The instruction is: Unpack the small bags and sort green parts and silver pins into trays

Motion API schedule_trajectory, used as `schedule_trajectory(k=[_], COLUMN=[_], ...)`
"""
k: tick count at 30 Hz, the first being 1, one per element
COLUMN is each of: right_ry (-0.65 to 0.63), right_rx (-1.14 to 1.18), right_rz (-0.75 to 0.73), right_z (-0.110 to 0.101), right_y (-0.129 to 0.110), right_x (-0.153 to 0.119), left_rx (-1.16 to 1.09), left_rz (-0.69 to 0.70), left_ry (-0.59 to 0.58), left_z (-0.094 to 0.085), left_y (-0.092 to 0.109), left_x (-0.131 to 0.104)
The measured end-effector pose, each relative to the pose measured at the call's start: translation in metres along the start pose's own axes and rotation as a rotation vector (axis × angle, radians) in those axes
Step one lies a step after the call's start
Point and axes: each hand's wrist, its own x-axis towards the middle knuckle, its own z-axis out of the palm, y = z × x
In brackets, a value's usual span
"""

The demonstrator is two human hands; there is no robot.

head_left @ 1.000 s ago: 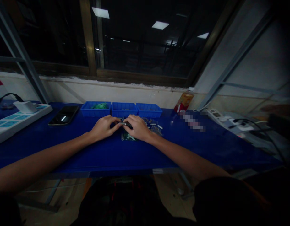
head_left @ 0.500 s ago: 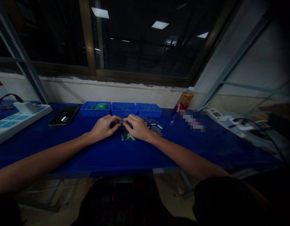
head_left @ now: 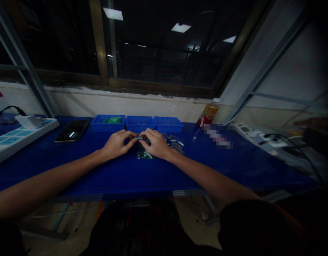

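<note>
Between the fingertips of both hands is a small, thin grey bar-shaped part [head_left: 138, 138], too small to name further. My left hand [head_left: 117, 144] pinches its left end between thumb and fingers. From the other side my right hand [head_left: 155, 143] pinches it as well and hides part of it. Just below the fingers, a dark green sheet or bag [head_left: 143, 155] lies on the table with several small pale sticks [head_left: 148, 154] on it. Small clear bags [head_left: 176, 145] with pale pieces lie right of my right hand.
Three blue bins stand along the back: the left bin [head_left: 108, 128] holds green material, beside a middle bin [head_left: 140, 125] and a right bin [head_left: 168, 126]. A phone [head_left: 72, 131] and power strip [head_left: 22, 137] lie left. A drink bottle [head_left: 208, 113] stands right on the blue table [head_left: 113, 177].
The small grey part has turned slightly between my fingertips and now shows a lighter, longer edge. Both hands stay in nearly the same place.
</note>
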Motion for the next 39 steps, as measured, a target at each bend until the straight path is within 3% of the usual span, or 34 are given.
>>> schedule_trajectory(k=[17,39], right_ry=[0.005,0.032], right_rx=[-0.013,-0.001], right_rz=[0.013,-0.011], right_z=[-0.0011,-0.0013], right_y=[-0.0022,-0.0030], right_x=[0.0002,-0.0008], left_rx=[0.013,0.045], left_rz=[0.054,0.058], left_ry=[0.055,0.006], left_z=[-0.0005,-0.0035], left_y=[0.0000,0.0026], left_x=[0.0000,0.0004])
